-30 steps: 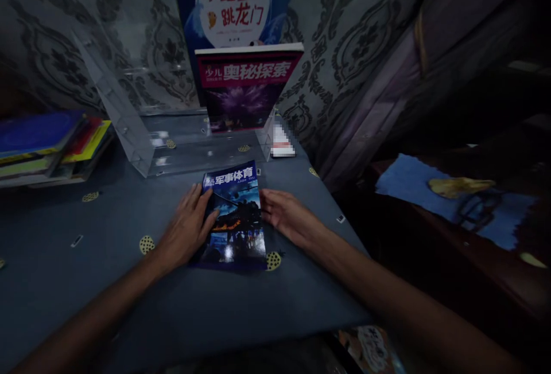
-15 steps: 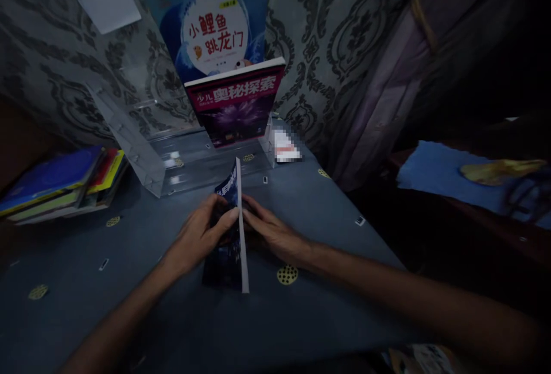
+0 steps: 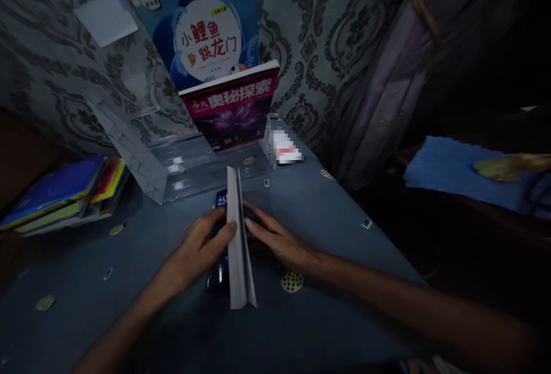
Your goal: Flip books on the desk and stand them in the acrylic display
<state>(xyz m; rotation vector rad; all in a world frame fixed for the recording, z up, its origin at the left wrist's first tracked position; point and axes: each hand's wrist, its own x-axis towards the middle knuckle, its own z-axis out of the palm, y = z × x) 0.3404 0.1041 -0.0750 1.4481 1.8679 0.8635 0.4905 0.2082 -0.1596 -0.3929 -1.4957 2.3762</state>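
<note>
Between my two hands a dark blue book (image 3: pixel 236 265) stands on edge over the table, its white page edges facing me and a few leaves parted on the right. Its cover, with white lettering near the top, leans off to the left. My left hand (image 3: pixel 200 248) grips the book from that side, thumb on the page edges and fingers against the cover. My right hand (image 3: pixel 279 237) holds the other side with fairly straight fingers; their contact with the far face is partly hidden.
Beyond the book is a clear plastic rack (image 3: pixel 144 164) holding a magenta-and-black book (image 3: pixel 235 113) and a tall blue book (image 3: pixel 206 35) behind it. More books (image 3: pixel 64 190) lie stacked at left. A white-and-red item (image 3: pixel 287 147) sits near the table's (image 3: pixel 336 328) right edge.
The book has turned in my hands, so its page edges face me more and some leaves have parted. Its cover shows less. The view has shifted slightly.
</note>
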